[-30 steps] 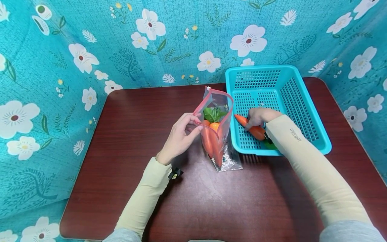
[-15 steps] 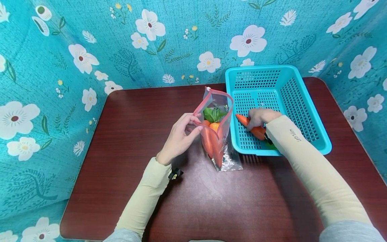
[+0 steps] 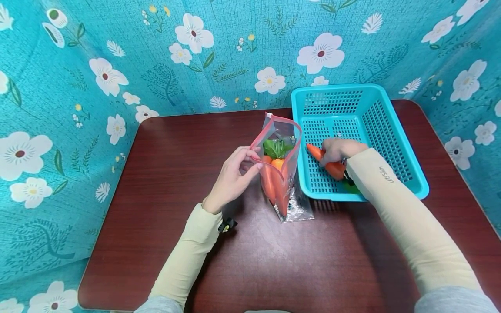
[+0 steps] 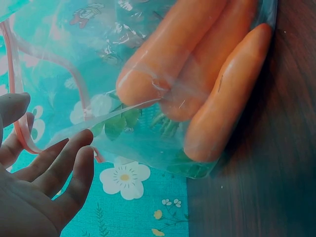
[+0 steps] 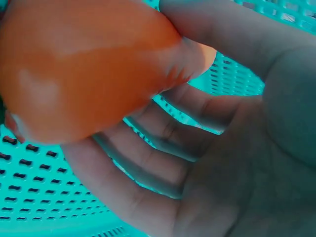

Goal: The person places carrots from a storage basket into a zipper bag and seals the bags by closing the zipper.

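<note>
My left hand (image 3: 232,176) pinches the pink-edged rim of a clear zip bag (image 3: 294,204), whose mouth gapes. Inside the bag are several carrots (image 3: 270,184) with green leafy tops (image 3: 277,148); the left wrist view shows the carrots (image 4: 168,54) through the plastic, with the rim passing by the thumb. Over in the turquoise basket (image 3: 419,174), my right hand (image 3: 340,150) grips another carrot (image 3: 334,171) round its middle. This carrot's tip points to the far left, and its dark green top is partly hidden under my wrist. Close up, the right wrist view has the carrot (image 5: 89,74) between thumb and fingers.
The basket stands on the right of a dark red-brown table (image 3: 164,182), close beside the bag. A turquoise flowered cloth (image 3: 235,52) hangs behind the table's back edge. A small black device (image 3: 227,224) is at my left wrist.
My right hand and its carrot have shifted slightly right and away from me, the tip rising a little in the view. My left hand and the bag have stayed put.
</note>
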A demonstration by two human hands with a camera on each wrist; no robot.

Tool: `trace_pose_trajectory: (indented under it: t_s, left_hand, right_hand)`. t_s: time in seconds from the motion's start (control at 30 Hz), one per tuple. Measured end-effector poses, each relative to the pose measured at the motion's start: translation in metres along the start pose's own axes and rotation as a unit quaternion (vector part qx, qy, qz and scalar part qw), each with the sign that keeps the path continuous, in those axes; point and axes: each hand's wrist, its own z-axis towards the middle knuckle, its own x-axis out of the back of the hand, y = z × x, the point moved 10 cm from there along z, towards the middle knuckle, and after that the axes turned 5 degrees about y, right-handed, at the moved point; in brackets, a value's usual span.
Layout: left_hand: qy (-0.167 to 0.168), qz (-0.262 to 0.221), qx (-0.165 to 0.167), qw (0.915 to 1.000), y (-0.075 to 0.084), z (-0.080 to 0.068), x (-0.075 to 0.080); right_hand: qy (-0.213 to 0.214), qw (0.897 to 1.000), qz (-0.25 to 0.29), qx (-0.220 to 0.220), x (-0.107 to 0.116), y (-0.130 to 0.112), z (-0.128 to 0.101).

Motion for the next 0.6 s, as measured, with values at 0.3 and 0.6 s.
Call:
trace_pose_trajectory:
  t_s: [0.3, 0.6]
  left_hand:
    - [-0.001, 0.001, 0.005, 1.0000, 0.001, 0.000, -0.001]
    - [-0.001, -0.002, 0.002, 1.0000, 0.000, 0.000, -0.001]
  right_hand:
    - [0.069, 0.997, 0.006, 0.043, 0.021, -0.011, -0.008]
    - [0.129, 0.989, 0.036, 0.067, 0.039, -0.016, -0.016]
